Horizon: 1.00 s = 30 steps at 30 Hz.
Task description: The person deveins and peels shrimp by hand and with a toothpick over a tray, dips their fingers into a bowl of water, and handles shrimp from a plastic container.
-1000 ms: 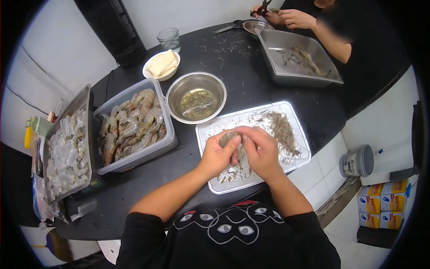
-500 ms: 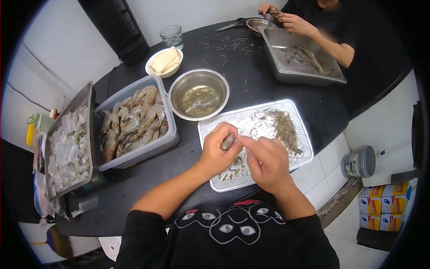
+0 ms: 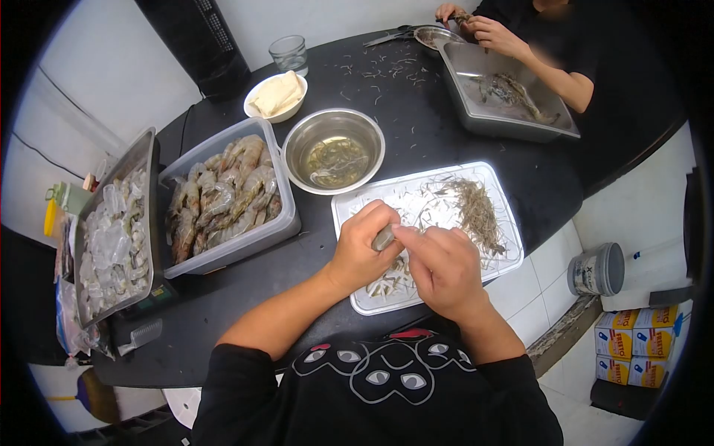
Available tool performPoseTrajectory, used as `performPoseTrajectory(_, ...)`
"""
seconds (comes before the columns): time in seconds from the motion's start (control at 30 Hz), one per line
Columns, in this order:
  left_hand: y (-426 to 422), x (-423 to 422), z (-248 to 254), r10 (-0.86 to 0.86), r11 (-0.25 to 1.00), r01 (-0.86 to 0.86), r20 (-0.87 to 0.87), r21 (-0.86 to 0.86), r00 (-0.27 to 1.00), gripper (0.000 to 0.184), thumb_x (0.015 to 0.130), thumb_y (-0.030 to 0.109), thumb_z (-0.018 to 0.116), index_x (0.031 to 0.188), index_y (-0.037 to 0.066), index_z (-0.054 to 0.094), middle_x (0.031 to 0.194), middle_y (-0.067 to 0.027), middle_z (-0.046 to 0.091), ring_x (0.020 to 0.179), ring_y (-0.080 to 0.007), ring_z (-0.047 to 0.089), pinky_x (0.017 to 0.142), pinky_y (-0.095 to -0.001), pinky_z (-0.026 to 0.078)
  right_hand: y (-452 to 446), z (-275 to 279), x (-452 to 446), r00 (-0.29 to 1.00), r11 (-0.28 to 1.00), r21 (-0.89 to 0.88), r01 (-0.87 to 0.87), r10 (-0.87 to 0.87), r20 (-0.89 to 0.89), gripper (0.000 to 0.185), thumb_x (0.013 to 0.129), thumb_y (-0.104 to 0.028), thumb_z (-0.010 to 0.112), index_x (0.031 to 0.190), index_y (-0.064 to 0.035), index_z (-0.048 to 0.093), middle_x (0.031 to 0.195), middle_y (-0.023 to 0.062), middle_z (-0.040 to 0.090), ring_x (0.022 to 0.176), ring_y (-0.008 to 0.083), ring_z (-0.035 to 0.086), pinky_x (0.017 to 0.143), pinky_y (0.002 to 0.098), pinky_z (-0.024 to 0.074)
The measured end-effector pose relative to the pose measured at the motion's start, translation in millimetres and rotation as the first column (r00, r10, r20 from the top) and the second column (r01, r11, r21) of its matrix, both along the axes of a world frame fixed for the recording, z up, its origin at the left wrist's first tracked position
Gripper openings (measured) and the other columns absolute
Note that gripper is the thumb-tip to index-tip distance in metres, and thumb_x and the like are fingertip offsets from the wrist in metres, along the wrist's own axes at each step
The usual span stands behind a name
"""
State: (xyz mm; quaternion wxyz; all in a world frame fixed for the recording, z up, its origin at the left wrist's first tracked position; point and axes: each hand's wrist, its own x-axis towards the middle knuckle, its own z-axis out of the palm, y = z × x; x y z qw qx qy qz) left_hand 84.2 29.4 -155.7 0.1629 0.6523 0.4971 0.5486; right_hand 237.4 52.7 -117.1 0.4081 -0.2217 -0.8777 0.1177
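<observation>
My left hand (image 3: 362, 247) is closed around a grey shrimp (image 3: 383, 238), one end of which shows between thumb and index finger. Against that end, the fingertips of my right hand (image 3: 444, 266) are pinched together; what is between them is too small to make out. Both hands are over the near part of a white tray (image 3: 357, 303). Scattered thin shrimp legs and shell bits lie in it, with a brownish heap of them (image 3: 480, 215) at its right side.
To the left stand a plastic tub of whole shrimp (image 3: 223, 197) and a metal tray of ice and shrimp (image 3: 115, 245). A steel bowl of cloudy liquid (image 3: 335, 152) touches on the white tray's far side. Across the table, another person's hands (image 3: 494, 33) work above a metal pan (image 3: 513, 130).
The view has shifted slightly. My right fingertips have come closer against the shrimp's end, and the shrimp has turned a little in my left hand.
</observation>
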Motion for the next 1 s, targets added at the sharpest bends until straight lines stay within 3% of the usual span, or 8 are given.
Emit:
performPoseTrajectory(0.13, -1.8, 0.3, 2.2, 0.0, 1.0, 0.0, -0.011, -0.029, 1.0, 0.018, 0.067, 0.0, 0.068, 0.075, 0.003, 0.051, 0.069, -0.0126, 0.048, 0.06, -0.03, 0.051, 0.053, -0.0348, 0.041, -0.7, 2.8, 2.4, 0.997, 1.0, 0.008, 0.007, -0.008, 0.074, 0.033, 0.071, -0.002, 0.058, 0.104, -0.005, 0.061, 0.07, 0.0035, 0.055, 0.057, 0.0204, 0.052, 0.052, 0.0319, 0.0354)
performPoseTrajectory(0.43, -1.3, -1.4, -0.5, -0.007, 0.999, 0.006, -0.057, -0.032, 0.998, 0.018, 0.067, 0.002, 0.067, 0.077, 0.002, 0.052, 0.072, -0.0133, 0.052, 0.065, -0.0326, 0.054, 0.057, -0.0363, 0.044, -2.2, -2.7, -1.5, 0.997, 0.998, 0.053, 0.041, -0.044, 0.068, 0.033, 0.07, -0.001, 0.057, 0.103, -0.0039, 0.06, 0.072, 0.0034, 0.055, 0.059, 0.0192, 0.052, 0.054, 0.0317, 0.0352)
performPoseTrajectory(0.73, -3.9, 2.5, 4.1, 0.009, 0.984, -0.011, -0.008, -0.175, 1.0, 0.016, 0.071, 0.001, 0.062, 0.082, 0.0, 0.051, 0.075, -0.0182, 0.054, 0.072, -0.0378, 0.056, 0.06, -0.0388, 0.045, 6.3, -22.7, -11.0, 0.992, 0.961, 0.247, 0.126, -0.123, -0.026, 0.035, 0.068, 0.0, 0.059, 0.103, -0.0038, 0.063, 0.059, 0.0008, 0.04, 0.052, 0.0173, 0.041, 0.054, 0.0308, 0.0286)
performPoseTrajectory(0.83, -3.9, 3.8, 0.1, 0.004, 0.972, 0.001, 0.024, -0.235, 1.0, 0.016, 0.072, 0.001, 0.061, 0.085, 0.001, 0.05, 0.076, -0.0194, 0.055, 0.073, -0.0395, 0.056, 0.061, -0.0398, 0.045, 9.7, -23.8, -12.4, 0.987, 0.938, 0.309, 0.156, -0.162, -0.007, 0.033, 0.068, -0.003, 0.059, 0.101, -0.0052, 0.064, 0.06, -0.0002, 0.037, 0.054, 0.0163, 0.04, 0.06, 0.0309, 0.0282)
performPoseTrajectory(0.93, -4.2, 6.1, 0.6, 0.035, 0.969, -0.028, 0.024, -0.244, 0.999, 0.012, 0.075, 0.002, 0.06, 0.081, 0.0, 0.049, 0.071, -0.0184, 0.053, 0.064, -0.0327, 0.051, 0.06, -0.0339, 0.043, 14.6, -26.5, -14.5, 0.982, 0.92, 0.35, 0.178, -0.187, -0.01, 0.031, 0.068, -0.005, 0.06, 0.098, -0.0065, 0.064, 0.061, -0.0005, 0.036, 0.057, 0.016, 0.039, 0.065, 0.0318, 0.0274)
performPoseTrajectory(1.0, -3.4, 6.7, -1.3, 0.049, 0.969, -0.043, 0.02, -0.243, 0.999, 0.014, 0.076, 0.003, 0.06, 0.082, 0.0, 0.048, 0.071, -0.019, 0.053, 0.063, -0.0336, 0.051, 0.06, -0.0342, 0.044, 16.1, -27.4, -16.6, 0.98, 0.917, 0.351, 0.191, -0.199, -0.015, 0.029, 0.067, -0.005, 0.059, 0.096, -0.0072, 0.064, 0.062, -0.0004, 0.036, 0.059, 0.0163, 0.04, 0.067, 0.0324, 0.0272)
